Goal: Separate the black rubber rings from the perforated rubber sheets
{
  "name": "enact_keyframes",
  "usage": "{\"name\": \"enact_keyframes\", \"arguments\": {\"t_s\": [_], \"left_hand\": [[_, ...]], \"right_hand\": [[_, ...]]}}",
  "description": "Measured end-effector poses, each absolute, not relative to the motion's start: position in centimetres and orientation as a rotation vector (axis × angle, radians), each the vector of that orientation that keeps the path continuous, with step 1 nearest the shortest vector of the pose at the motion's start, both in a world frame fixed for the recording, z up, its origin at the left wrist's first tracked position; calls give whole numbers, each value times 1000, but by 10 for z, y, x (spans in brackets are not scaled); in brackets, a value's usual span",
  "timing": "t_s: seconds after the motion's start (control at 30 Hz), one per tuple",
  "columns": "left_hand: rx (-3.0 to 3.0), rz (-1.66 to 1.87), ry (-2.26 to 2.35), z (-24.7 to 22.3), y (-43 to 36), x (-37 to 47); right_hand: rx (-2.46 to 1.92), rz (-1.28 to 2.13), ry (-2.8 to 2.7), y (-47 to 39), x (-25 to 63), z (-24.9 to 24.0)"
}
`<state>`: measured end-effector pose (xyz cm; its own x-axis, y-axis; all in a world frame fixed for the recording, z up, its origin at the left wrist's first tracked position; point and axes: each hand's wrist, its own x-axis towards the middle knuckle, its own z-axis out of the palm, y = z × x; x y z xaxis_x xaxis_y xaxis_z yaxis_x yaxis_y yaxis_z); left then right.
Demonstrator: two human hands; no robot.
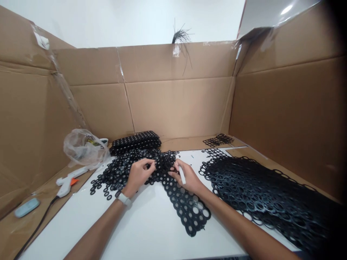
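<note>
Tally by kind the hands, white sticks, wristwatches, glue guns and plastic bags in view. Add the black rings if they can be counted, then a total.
Hands: 2 (left hand, right hand)
White pen-like stick: 1
Wristwatch: 1
Glue gun: 1
Plastic bag: 1
Total: 6, leaving out the black rings, too many and overlapping to count

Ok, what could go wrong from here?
The left hand works right over the loose rings, so its wrist might scatter the outlying ones.
The right forearm runs close beside the ring strip and could drag it out of line.
The glue gun lies at the left with its cord running toward the person; a snag might pull it.
</note>
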<state>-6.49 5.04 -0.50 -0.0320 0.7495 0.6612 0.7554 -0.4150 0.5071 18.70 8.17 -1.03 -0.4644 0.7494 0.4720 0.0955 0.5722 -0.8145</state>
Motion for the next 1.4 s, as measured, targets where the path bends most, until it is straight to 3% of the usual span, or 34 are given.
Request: {"name": "enact_keyframes", "arguments": {"t_s": [0.2, 0.43, 0.73, 1.03, 1.2, 1.4], "left_hand": [[-1923, -1334, -1730, 4, 59, -115], [-2368, -1219, -1469, 2, 44, -61], [-2466, -1031, -1594, -9, 34, -32], [-2111, -1505, -2041, -7, 54, -61], [-1880, -1354, -1887, 8, 57, -101], [-2326, -1328, -1457, 4, 43, -62]], "right_hand": [[-786, 1315, -1798, 102, 196, -23], [-742, 1493, -1532, 102, 187, -34], [-659, 1294, -1692, 93, 184, -22], [-644, 1309, -1740, 92, 184, -24], [-774, 1368, -1829, 100, 193, -26], [-688, 1580, -1495, 103, 187, -35]]}}
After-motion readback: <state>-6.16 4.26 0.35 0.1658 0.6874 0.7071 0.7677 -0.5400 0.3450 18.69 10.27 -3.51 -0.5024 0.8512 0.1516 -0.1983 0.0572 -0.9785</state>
